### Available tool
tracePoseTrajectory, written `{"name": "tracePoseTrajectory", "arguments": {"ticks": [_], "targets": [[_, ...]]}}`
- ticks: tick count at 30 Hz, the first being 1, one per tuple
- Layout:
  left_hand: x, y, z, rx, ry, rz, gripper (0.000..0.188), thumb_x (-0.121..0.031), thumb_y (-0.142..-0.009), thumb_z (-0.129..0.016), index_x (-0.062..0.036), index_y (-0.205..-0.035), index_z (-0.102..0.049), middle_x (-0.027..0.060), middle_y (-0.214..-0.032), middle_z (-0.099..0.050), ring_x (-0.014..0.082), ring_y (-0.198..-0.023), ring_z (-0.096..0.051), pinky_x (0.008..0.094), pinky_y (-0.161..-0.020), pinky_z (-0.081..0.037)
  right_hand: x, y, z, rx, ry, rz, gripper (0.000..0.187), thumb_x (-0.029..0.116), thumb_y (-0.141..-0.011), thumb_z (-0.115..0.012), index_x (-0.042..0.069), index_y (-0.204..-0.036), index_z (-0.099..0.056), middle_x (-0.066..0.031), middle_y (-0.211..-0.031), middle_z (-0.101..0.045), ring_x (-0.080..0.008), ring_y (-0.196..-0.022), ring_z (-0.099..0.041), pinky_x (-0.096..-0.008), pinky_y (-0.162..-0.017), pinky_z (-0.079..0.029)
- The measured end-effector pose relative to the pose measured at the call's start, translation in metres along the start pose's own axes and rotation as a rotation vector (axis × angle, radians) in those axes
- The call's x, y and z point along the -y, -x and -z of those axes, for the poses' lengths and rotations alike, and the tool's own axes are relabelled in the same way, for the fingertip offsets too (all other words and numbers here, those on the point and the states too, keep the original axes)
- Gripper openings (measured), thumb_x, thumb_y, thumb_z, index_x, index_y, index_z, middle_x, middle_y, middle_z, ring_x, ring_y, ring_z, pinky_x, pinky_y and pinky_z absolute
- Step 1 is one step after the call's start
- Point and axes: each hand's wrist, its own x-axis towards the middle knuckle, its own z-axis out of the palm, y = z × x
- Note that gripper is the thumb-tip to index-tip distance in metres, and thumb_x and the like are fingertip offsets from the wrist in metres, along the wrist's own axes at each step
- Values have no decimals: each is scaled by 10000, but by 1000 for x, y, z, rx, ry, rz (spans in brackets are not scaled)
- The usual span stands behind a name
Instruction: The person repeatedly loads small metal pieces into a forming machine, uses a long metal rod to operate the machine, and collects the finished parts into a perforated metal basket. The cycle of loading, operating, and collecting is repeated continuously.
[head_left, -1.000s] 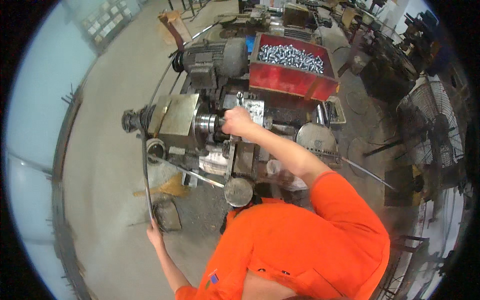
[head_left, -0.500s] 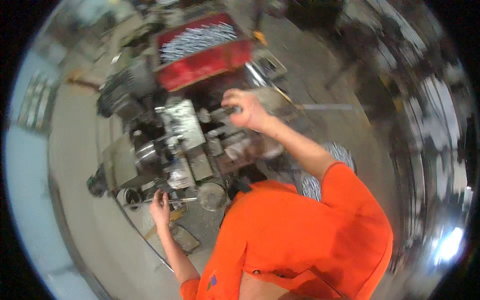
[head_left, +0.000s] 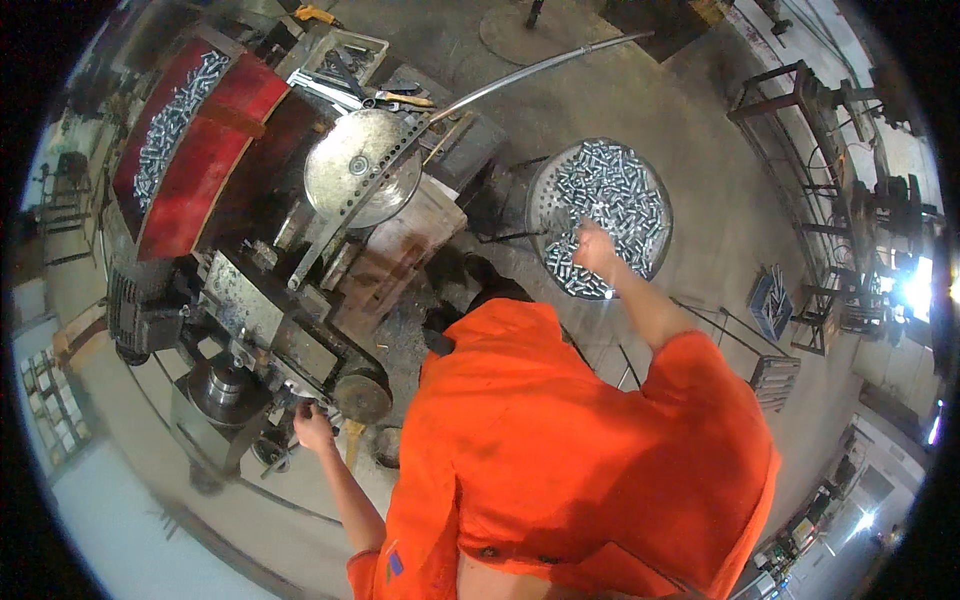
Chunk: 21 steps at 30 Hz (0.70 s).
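My right hand (head_left: 597, 248) is down among small shiny metal cylinders (head_left: 618, 195) heaped on a round metal tray (head_left: 543, 192). Its fingers look curled together at the pile's near-left side; what they hold is hidden. At the near end of a greasy machine (head_left: 243, 305), my left hand (head_left: 314, 427) is closed round a thin metal lever (head_left: 286, 455). A round metal knob (head_left: 361, 398) sits just right of that hand. Left of it stands a shiny cylindrical machine part (head_left: 222, 385).
A red bin (head_left: 215, 165) of similar pieces stands far left. A round metal disc (head_left: 350, 165) has a long perforated strip (head_left: 372, 180) across it, continuing as a rod toward the upper right. Tools lie beyond. A blue crate (head_left: 770, 303) is on the floor at right.
My right hand has moved from above the machine, rightward to the pieces on the round tray. My view has swung to the right. My left hand stays at the lever.
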Motion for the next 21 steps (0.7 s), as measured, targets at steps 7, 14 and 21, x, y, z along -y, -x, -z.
{"name": "tracePoseTrajectory", "arguments": {"ticks": [7, 14, 21], "targets": [[-10, 8, 7, 28, -61, 46, 231, -237, -789, -573, -93, -947, -662, 43, -671, -649, 176, -556, -605, 331, -557, -458, 12, -71, 0, 250, 134, -158, 272, 268, -679, -586, 57, -824, -678, -194, -1021, -570, -320, -956, -562, -377, -834, -474], [-4, 5, 17, 202, 54, 0, 263, -242, -812, -550, -59, -981, -635, 100, -789, -660, 234, -696, -643, 344, -635, -477, 10, -75, -17, 260, 242, 35, 377, 375, -752, -590, 32, -899, -649, -187, -930, -637, -340, -907, -610, -393, -846, -471], [-9, 18, 26, 128, 176, -33, 240, -262, -793, -587, -95, -949, -660, 145, -813, -651, 313, -788, -625, 393, -708, -483, -12, -88, -25, 325, 336, 93, 239, 237, -719, -561, 27, -767, -665, -190, -899, -641, -323, -847, -622, -402, -747, -498]]}}
